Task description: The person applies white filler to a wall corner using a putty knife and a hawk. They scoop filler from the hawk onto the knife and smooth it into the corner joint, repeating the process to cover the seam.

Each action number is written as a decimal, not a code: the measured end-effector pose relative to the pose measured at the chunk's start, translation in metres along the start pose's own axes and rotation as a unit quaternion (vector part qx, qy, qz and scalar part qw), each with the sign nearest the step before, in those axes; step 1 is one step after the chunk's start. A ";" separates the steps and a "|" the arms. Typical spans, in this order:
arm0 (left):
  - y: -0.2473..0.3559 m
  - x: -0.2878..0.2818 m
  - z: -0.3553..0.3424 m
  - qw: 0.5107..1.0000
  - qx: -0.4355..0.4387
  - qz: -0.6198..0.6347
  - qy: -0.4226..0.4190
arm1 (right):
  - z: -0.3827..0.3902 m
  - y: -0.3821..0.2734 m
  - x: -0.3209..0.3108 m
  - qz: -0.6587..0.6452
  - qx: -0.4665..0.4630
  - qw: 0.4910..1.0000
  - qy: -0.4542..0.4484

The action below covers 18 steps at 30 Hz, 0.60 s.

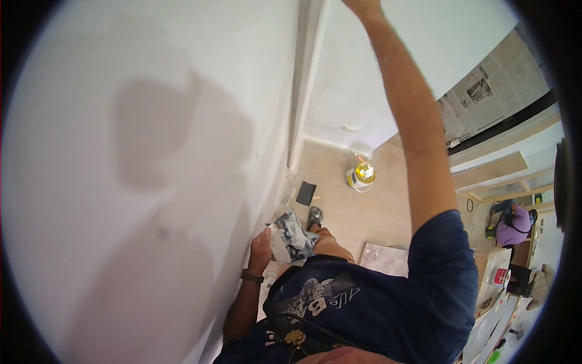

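My left hand (260, 247) grips a flat, dark board (302, 242) smeared with white paste, held low beside the white wall (182, 54) at my left. My right arm stretches up across the view, and my right hand (360, 6) is mostly cut off by the top edge, so its fingers and anything in them are hidden. Below me my shoe (314, 216) rests on the pale floor.
An open bucket (357, 181) and a dark rectangular sheet (306, 193) lie ahead on the floor. A pale panel (382, 258) is below my right arm. Newspaper (491, 79) covers a surface at upper right. A co-worker (512, 227) crouches by wooden framing at the right.
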<state>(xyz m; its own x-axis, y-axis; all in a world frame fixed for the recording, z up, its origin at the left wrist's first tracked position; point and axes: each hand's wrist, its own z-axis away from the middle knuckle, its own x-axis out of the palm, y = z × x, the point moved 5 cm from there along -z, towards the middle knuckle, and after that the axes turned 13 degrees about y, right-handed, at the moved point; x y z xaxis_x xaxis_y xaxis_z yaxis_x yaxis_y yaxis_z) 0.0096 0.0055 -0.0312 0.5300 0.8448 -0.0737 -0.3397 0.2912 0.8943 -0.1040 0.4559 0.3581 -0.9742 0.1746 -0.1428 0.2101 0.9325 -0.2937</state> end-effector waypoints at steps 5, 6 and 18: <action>-0.005 -0.001 0.001 1.000 0.004 0.018 0.012 | 0.126 0.061 0.027 0.057 0.090 0.989 -0.106; -0.004 0.000 0.001 1.000 0.007 0.018 0.010 | 0.148 0.059 0.023 0.057 0.086 0.991 -0.084; -0.010 0.000 -0.003 0.999 -0.016 0.041 -0.021 | 0.083 -0.047 0.001 0.171 -0.056 0.955 -0.236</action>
<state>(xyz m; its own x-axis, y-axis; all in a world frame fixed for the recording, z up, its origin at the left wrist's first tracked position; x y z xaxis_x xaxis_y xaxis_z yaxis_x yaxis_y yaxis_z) 0.0104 0.0043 -0.0412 0.5307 0.8474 0.0180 -0.4070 0.2362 0.8824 -0.1075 0.3863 0.2929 -0.6993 0.3384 -0.6297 0.4741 0.8788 -0.0542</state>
